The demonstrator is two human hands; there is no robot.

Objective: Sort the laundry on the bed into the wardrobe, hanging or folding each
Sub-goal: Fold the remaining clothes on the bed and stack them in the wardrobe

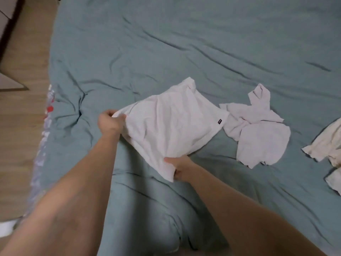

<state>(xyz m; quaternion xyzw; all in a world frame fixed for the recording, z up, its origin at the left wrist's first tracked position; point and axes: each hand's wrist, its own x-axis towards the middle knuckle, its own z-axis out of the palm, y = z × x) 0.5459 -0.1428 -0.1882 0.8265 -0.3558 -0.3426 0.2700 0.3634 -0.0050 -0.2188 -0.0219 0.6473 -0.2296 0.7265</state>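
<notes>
A white T-shirt (171, 122) with a small black label on its hem is held up just above the teal bed (166, 43). My left hand (110, 121) grips its left corner with curled fingers. My right hand (180, 168) pinches the near lower edge, thumb on top. The far part of the shirt drapes down onto the cover. To its right a pale lilac garment (258, 132) lies crumpled on the bed. A cream garment (330, 146) lies at the right edge, partly cut off by the frame.
The teal cover is creased, with a raised fold (147, 209) running under my forearms. Wooden floor (20, 126) runs along the bed's left side. A dark-edged piece of furniture (9, 34) stands at the upper left corner.
</notes>
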